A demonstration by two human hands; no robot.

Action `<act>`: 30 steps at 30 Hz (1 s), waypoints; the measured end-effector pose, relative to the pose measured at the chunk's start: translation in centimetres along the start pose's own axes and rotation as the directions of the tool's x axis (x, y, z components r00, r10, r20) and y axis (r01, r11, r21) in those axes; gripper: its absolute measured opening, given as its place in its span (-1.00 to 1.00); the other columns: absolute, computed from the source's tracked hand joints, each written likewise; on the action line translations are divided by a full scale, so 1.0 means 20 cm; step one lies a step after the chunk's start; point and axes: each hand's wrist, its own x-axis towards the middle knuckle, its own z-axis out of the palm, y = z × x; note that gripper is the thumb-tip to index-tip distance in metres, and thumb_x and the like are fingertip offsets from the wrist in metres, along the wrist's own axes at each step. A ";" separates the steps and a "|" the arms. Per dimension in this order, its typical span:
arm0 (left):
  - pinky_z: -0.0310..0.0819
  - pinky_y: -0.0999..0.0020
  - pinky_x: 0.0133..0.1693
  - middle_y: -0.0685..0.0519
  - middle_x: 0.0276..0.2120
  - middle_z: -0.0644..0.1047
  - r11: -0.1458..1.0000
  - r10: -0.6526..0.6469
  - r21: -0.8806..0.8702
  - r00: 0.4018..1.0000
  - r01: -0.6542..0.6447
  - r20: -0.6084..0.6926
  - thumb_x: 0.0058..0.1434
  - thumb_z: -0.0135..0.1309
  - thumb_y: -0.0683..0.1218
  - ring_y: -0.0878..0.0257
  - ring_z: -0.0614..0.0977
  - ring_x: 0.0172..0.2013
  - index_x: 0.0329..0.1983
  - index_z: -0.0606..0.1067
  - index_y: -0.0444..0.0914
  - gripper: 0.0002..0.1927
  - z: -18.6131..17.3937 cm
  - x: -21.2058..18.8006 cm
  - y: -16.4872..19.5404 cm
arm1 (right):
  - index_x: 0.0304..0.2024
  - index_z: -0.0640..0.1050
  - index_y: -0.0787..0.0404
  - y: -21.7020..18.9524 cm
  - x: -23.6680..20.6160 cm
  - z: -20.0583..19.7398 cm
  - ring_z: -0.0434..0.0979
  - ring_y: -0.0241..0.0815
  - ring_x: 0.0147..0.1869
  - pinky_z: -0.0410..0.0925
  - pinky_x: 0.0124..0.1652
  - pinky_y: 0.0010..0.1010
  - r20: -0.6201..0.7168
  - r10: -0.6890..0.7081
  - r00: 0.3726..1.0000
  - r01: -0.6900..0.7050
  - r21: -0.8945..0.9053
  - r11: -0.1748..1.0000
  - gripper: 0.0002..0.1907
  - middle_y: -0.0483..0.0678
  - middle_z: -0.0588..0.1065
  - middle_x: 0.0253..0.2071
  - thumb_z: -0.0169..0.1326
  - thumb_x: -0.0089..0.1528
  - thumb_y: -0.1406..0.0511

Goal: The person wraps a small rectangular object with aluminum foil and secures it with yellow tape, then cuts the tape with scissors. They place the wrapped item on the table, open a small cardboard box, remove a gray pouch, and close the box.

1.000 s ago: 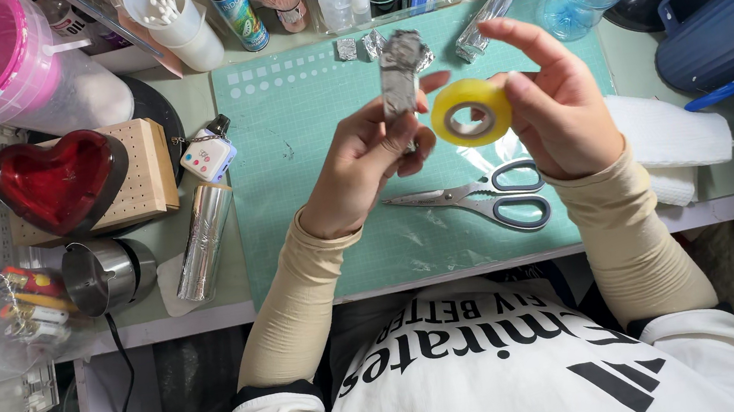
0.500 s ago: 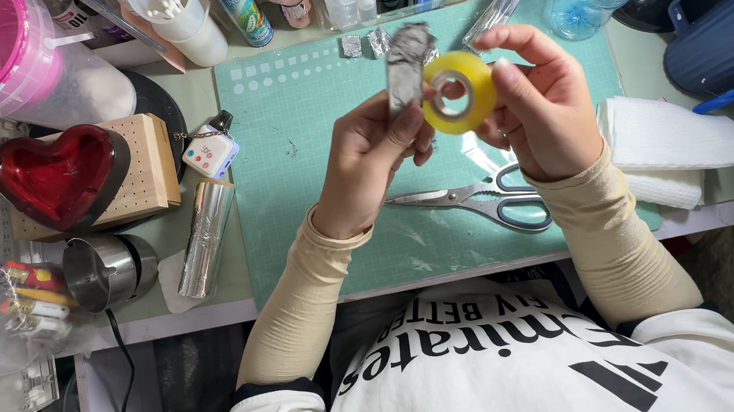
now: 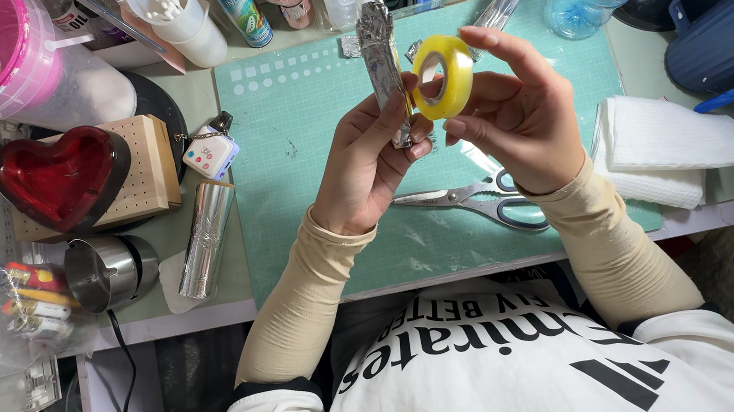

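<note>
My left hand [image 3: 362, 164] closes around a crinkled, foil-wrapped stick [image 3: 382, 62], upright over the green cutting mat [image 3: 299, 120] in the middle of the table. My right hand [image 3: 522, 124] pinches a glossy yellow tape roll [image 3: 443, 77] just beside it. Steel scissors [image 3: 480, 201] lie nearer, partly hidden under my wrists.

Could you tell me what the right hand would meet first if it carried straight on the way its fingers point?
Probably the foil-wrapped stick in the left hand: the right hand, holding the yellow tape roll, points at it; depth unclear.
</note>
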 end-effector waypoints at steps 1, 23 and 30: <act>0.41 0.35 -0.19 0.02 -0.23 0.49 1.000 -0.001 0.008 1.000 0.001 0.006 0.51 0.01 -0.05 0.32 0.46 -0.26 0.22 0.47 -0.36 -0.65 0.00 0.00 0.00 | 0.54 0.09 0.32 0.00 0.00 0.00 0.63 -0.16 0.19 0.56 0.10 -0.37 0.000 -0.015 1.000 0.015 0.008 1.000 -0.21 0.21 0.54 0.19 0.15 0.34 0.58; 0.35 0.40 -0.26 0.04 -0.19 0.50 0.969 -0.008 0.244 0.992 -0.022 0.123 0.57 0.00 -0.03 0.34 0.47 -0.26 0.23 0.43 -0.36 -0.66 -0.01 -0.02 0.00 | 0.62 0.01 0.33 -0.02 -0.03 -0.01 0.51 -0.32 -0.35 0.37 -0.42 -0.53 0.060 0.061 0.996 -0.081 0.437 0.896 -0.34 0.19 0.47 0.06 -0.09 0.53 0.37; 0.40 0.41 -0.28 0.06 -0.13 0.49 0.991 0.025 0.132 0.996 -0.036 0.082 0.57 -0.04 -0.04 0.35 0.47 -0.24 0.27 0.43 -0.31 -0.67 0.00 -0.02 -0.05 | 0.65 -0.15 0.26 -0.04 -0.04 0.03 0.48 -0.27 -0.32 0.37 -0.41 -0.50 0.137 0.059 0.989 -0.113 0.434 0.894 -0.27 0.09 0.39 0.04 -0.21 0.49 0.38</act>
